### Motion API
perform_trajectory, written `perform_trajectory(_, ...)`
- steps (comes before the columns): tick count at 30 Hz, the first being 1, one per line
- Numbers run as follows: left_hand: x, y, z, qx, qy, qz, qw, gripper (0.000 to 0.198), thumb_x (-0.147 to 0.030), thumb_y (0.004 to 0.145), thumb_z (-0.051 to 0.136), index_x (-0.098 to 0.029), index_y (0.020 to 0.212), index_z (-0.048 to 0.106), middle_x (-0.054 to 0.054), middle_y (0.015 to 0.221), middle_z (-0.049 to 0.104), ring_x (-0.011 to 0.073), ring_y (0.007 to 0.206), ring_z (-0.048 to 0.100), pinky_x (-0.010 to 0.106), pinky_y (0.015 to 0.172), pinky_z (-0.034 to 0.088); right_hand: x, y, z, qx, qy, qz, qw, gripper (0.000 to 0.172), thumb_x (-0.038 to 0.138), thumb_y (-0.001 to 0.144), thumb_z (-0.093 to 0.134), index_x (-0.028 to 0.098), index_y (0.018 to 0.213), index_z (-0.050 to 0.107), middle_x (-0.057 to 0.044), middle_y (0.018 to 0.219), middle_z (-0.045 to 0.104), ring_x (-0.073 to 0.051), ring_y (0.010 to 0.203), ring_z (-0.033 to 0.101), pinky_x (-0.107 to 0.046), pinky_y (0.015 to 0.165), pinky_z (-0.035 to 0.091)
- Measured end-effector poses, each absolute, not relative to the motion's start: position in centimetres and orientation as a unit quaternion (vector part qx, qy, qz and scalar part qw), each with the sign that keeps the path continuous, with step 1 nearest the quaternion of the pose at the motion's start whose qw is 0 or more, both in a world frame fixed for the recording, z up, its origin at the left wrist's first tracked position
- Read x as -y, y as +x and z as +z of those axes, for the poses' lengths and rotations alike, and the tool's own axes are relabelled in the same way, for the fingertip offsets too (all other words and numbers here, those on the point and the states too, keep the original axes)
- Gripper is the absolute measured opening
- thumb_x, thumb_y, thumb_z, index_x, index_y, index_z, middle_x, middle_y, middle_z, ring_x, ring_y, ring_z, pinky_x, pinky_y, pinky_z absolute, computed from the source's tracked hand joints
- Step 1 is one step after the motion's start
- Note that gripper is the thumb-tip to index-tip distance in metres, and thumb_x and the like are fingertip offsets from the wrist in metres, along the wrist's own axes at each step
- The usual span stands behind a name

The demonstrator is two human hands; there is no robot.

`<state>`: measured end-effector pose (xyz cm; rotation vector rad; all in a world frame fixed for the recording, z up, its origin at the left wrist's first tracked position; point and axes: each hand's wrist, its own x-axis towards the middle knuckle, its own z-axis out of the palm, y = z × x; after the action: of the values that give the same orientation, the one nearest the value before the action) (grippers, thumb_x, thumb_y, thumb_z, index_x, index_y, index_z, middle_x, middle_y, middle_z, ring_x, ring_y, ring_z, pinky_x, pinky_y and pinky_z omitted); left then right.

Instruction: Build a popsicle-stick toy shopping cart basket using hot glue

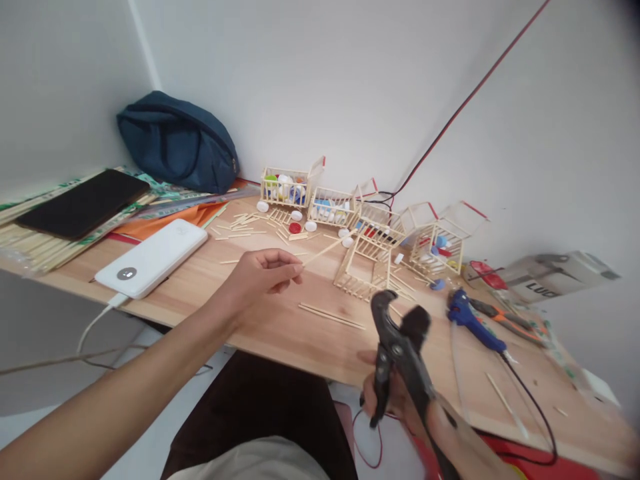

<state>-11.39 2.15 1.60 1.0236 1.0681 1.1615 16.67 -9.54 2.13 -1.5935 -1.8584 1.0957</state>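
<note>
My left hand (267,275) pinches the end of a thin wooden stick (327,251) that points right toward the small stick-built carts. My right hand (400,400) is wrapped round the handles of a black cutter (400,343), its jaws apart and pointing up. Two loose sticks (331,316) lie on the table between the hands. Beyond them is an open stick frame (363,270). Small carts with white wheels and red handles, one of them a filled cart (285,188), stand along the wall. Cut pieces (243,225) are scattered left of them.
On the left are a white power bank (153,257) with a cable, a dark phone (85,200) on bundled sticks and a blue bag (180,143). A blue glue gun (475,320), orange-handled pliers (510,320) and a carton (555,277) are at the right of the table (300,347).
</note>
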Motion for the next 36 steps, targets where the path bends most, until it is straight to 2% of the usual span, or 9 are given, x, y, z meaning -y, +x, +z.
perform_trajectory(3,-1.4,-10.0,1.9,-0.402,0.419,0.516,0.63,0.019,-0.029,0.072,0.075,-0.013,0.074,0.065,0.002,0.067,0.067,0.0042,0.048,0.04,0.02,0.046,0.024,7.2,16.0,4.1,0.733,-0.558,0.337,0.193,0.053,0.06,0.092,0.04,0.026,0.13,0.056,-0.009,0.102,0.069,-0.027,0.095,0.066,-0.039,0.084,0.053)
perform_trajectory(8,-0.2,-8.4,2.0,-0.356,0.398,0.547,0.644,0.015,-0.026,0.076,0.073,-0.013,0.075,0.065,0.002,0.069,0.067,0.0043,0.049,0.042,0.02,0.048,0.026,5.0,14.5,4.4,0.762,-0.584,0.217,0.173,0.051,0.054,0.091,0.049,0.022,0.13,0.05,-0.012,0.121,0.062,-0.028,0.108,0.059,-0.042,0.091,0.048)
perform_trajectory(15,0.3,-7.1,0.9,-0.357,0.369,0.571,0.641,0.015,-0.024,0.071,0.078,-0.014,0.075,0.067,-0.001,0.062,0.065,0.0046,0.049,0.045,0.02,0.049,0.029,4.9,13.1,3.0,0.777,-0.574,0.18,0.183,0.051,0.045,0.089,0.055,0.023,0.134,0.047,-0.011,0.12,0.06,-0.027,0.11,0.057,-0.043,0.094,0.046)
perform_trajectory(24,0.5,-6.3,0.7,-0.377,0.341,0.582,0.634,0.015,-0.014,0.057,0.077,-0.013,0.07,0.069,-0.002,0.061,0.064,0.0058,0.051,0.049,0.019,0.05,0.035,5.0,12.3,2.4,0.783,-0.575,0.152,0.185,0.056,0.047,0.089,0.055,0.022,0.138,0.044,-0.012,0.117,0.061,-0.028,0.109,0.059,-0.043,0.093,0.046)
perform_trajectory(36,0.2,-6.0,1.2,-0.416,0.408,0.56,0.589,0.016,-0.02,0.056,0.077,-0.014,0.058,0.062,-0.003,0.055,0.058,0.007,0.051,0.048,0.021,0.053,0.038,5.1,12.5,2.1,0.759,-0.591,0.194,0.195,0.051,0.046,0.088,0.057,0.021,0.132,0.052,-0.011,0.12,0.064,-0.027,0.108,0.062,-0.039,0.089,0.049)
